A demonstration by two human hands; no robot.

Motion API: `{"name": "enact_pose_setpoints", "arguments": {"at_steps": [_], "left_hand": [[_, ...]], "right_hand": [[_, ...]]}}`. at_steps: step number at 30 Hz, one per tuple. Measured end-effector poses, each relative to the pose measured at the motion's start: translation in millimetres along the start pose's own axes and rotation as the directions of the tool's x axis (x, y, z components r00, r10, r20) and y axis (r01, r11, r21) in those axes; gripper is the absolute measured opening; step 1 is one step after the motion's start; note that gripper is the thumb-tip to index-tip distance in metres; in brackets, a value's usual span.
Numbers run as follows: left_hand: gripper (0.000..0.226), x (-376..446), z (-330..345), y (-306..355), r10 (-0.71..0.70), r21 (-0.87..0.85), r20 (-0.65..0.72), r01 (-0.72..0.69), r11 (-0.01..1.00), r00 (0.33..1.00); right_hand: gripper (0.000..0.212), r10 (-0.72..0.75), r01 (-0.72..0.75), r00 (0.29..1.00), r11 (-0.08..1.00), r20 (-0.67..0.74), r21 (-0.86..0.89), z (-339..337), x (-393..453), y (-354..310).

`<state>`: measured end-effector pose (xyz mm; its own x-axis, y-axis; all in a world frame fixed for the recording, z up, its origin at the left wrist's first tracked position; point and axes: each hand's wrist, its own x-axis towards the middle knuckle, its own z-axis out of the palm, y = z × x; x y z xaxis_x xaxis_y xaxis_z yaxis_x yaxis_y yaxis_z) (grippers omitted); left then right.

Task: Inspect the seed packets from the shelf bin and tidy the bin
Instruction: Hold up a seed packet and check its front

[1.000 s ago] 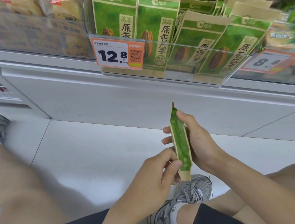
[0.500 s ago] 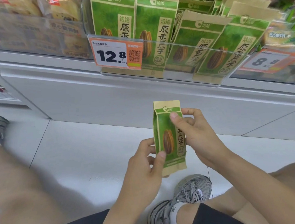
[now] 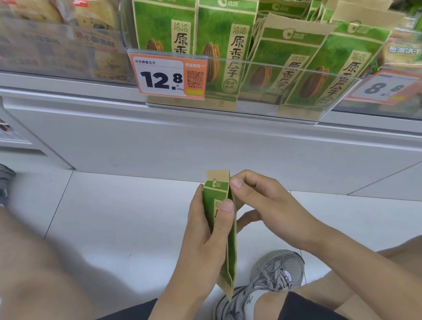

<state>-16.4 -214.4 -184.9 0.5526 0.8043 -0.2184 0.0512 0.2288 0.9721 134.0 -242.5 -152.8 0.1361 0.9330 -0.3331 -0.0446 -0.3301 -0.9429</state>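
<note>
I hold one green and tan seed packet upright over the white floor, turned nearly edge-on to the camera. My left hand grips its middle, thumb across the printed face. My right hand pinches the packet's upper right edge with thumb and fingertips. Above, the clear shelf bin holds several more matching seed packets; the two on the left stand upright, and those on the right lean and overlap.
An orange price tag reading 12.8 hangs on the bin's front. A second tag sits to the right. Snack bags fill the neighbouring bin on the left. My knees and grey shoe crowd the white floor below.
The packet went from edge-on to face-on, and now is turned mostly edge-on again and held lower. My left hand has shifted from the bottom corner to grip the middle.
</note>
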Motion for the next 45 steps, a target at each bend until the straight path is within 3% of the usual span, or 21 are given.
{"name": "enact_pose_setpoints", "arguments": {"at_steps": [3, 11, 15, 20, 27, 34, 38, 45], "left_hand": [[0.033, -1, 2, 3, 0.029, -0.005, 0.028, -0.028, 1.000, 0.999], [0.035, -2, 2, -2, 0.027, 0.029, 0.020, -0.027, 0.999, 0.999], [0.050, -4, 6, 2, 0.024, -0.036, 0.038, -0.023, 0.999, 0.999], [0.083, 0, 5, -8, -0.106, -0.079, 0.057, 0.110, 0.991, 0.993], [0.075, 1, 4, -15, -0.151, -0.090, -0.004, 0.150, 0.985, 0.989], [0.069, 6, -1, -15, -0.238, -0.281, -0.057, 0.213, 0.936, 0.970], [0.075, 6, -3, -15, -0.247, -0.269, -0.082, 0.217, 0.938, 0.966], [0.069, 5, -4, -14, -0.220, -0.214, -0.083, 0.198, 0.956, 0.972]], "right_hand": [[0.030, -0.030, 0.029, 0.999, 0.999, -0.023, -0.033, 0, 1, 3], [0.031, -0.051, 0.051, 0.999, 0.998, -0.001, -0.049, 5, -1, 7], [0.022, -0.077, 0.074, 0.997, 0.990, -0.023, -0.117, 5, -1, 10], [0.017, -0.065, 0.062, 0.998, 0.992, -0.023, -0.114, 5, -1, 12], [0.015, -0.045, 0.045, 0.999, 0.990, 0.004, -0.131, 3, -2, 14], [0.048, 0.005, 0.034, 0.989, 0.963, 0.146, -0.268, 5, -8, 14], [0.064, 0.018, 0.043, 0.976, 0.960, 0.217, -0.275, 5, -9, 9], [0.065, 0.020, 0.058, 0.955, 0.966, 0.297, -0.252, 2, -9, 1]]}}
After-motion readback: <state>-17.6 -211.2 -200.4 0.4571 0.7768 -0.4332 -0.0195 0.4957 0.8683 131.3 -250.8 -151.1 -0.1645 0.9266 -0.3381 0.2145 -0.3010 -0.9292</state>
